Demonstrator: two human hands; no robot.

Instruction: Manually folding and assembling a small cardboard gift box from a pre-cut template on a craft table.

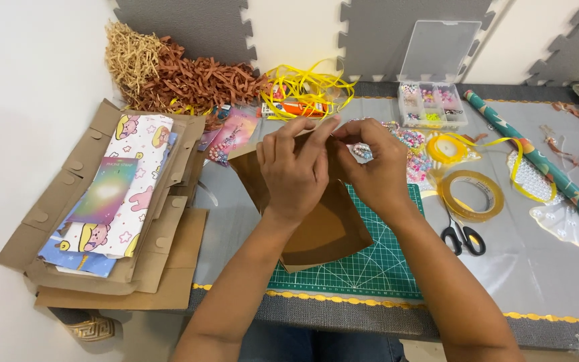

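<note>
Both hands meet at the centre of the frame, just above a brown paper bag that lies flat on a green cutting mat. The bag's long axis runs from the upper left, under the hands, down to the lower right, with its top end hidden beneath the fingers. The left hand is closed in a pinch, its fingertips bent onto the bag's upper edge. The right hand is also closed, thumb and fingers pinching a small beaded charm against that same edge; how the charm is fixed there cannot be told.

On the grey bench, right of the hands, lie a tape roll and black scissors, touching or nearly so. A yellow ribbon spool sits just above the tape. A clear bead box stands open in the upper centre-right, and loose beads are spread near the right hand. A roll of wrapping paper lies slanted along the right side. At the left, a stack of flat cardboard carries patterned paper. Shredded paper filler is heaped at the upper left, with loose yellow ribbon beside it.
</note>
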